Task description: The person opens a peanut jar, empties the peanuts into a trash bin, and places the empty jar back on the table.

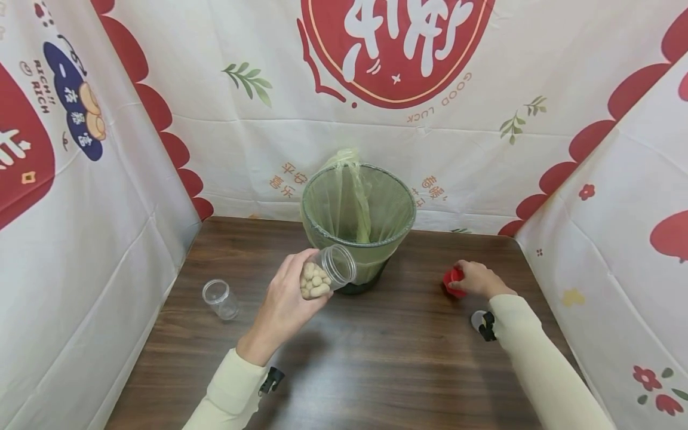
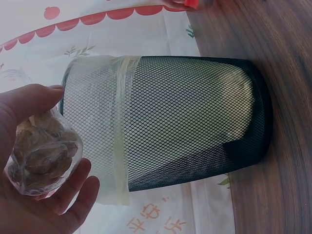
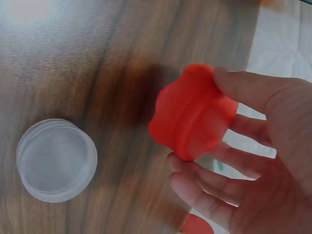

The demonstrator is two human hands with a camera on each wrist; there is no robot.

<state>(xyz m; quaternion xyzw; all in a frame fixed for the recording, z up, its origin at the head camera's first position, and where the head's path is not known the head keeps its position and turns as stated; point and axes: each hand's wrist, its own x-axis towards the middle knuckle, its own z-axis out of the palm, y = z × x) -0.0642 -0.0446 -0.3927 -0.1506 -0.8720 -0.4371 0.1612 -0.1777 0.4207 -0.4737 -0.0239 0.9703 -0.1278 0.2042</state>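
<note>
While left hand [image 1: 287,298] grips a clear peanut-filled plastic jar [image 1: 325,275] near the black mesh bin [image 1: 359,209], right hand [image 1: 475,278] pinches a red plastic lid [image 1: 452,280] above the table [image 1: 376,346].

Both arms wear long pale cream fabric sleeves [image 1: 231,394]; a small black strap clip [image 1: 272,380] sits at each wrist.

dark wood-grain table [image 1: 376,358], black mesh bin [image 1: 359,222] with pale green liner standing at its back edge, empty clear jar [image 1: 221,298] upright near the left side, clear round lid [image 3: 56,159] lying flat toward the right
</note>
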